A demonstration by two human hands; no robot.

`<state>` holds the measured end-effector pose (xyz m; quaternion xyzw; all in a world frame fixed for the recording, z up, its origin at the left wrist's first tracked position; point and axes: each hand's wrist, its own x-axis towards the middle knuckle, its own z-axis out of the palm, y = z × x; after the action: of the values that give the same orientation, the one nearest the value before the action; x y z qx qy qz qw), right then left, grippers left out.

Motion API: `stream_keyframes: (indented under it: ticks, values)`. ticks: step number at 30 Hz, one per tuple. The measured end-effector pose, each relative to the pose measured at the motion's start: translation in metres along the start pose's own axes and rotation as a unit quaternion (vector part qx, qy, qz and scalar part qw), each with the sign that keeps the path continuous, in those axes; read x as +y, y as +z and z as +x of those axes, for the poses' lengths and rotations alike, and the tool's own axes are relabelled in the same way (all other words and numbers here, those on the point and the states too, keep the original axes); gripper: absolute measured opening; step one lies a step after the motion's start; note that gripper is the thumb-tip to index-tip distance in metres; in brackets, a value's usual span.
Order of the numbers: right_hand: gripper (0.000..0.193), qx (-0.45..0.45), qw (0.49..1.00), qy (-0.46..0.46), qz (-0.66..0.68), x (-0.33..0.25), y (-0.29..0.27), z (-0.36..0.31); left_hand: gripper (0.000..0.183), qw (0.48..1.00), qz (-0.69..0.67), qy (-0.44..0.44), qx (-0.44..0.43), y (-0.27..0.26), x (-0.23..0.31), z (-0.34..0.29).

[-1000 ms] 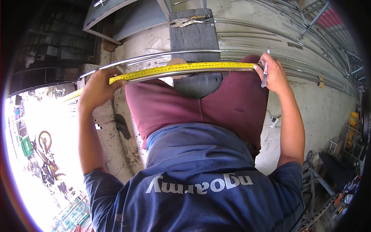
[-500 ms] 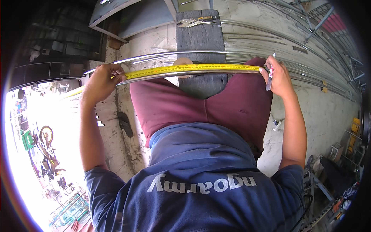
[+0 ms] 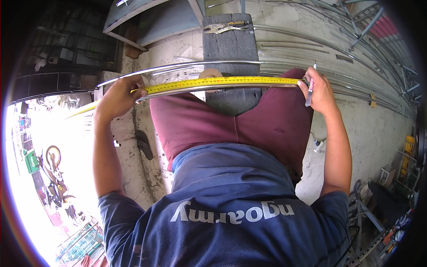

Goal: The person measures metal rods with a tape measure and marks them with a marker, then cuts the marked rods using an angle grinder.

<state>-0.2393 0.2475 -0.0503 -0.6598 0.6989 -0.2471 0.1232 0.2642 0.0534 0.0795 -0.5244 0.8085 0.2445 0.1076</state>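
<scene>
A yellow tape measure blade (image 3: 218, 81) stretches across my lap, with a shiny metal tube (image 3: 191, 92) running just below and along it. My left hand (image 3: 119, 97) is closed with thumb and fingers pinching the tape near the tube's left end; the blade runs on past it to the left. At the other end my right hand (image 3: 321, 92) grips the tape between thumb and finger. A slim pen-like marker (image 3: 310, 86) is held in the same hand, its tip pointing away from me. Whether either hand also grips the tube is hard to see.
Locking pliers (image 3: 220, 28) lie on the far end of a dark wooden bench (image 3: 231, 44). A second shiny tube (image 3: 178, 65) crosses the bench beyond the tape. Several long metal bars (image 3: 302, 36) lie on the floor at the right. A sandal (image 3: 143, 144) is at the left.
My left hand has shifted slightly to the right and toward me. The tape and tube have come a little nearer; my right hand keeps its grip on the tape and marker.
</scene>
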Motion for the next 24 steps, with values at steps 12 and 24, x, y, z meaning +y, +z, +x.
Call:
stream_keyframes:
  ticks: [12, 24]
  values:
    - [0.031, 0.004, 1.000, 0.005, -0.013, -0.0002, -0.0003, -0.0007, 0.017, 0.997, -0.069, -0.015, -0.011, 0.0051, -0.0065, 0.0026]
    - [0.035, -0.007, 1.000, 0.011, 0.026, 0.0034, -0.0030, -0.0015, 0.017, 0.996, -0.089, -0.001, 0.013, 0.0084, -0.0077, 0.0012]
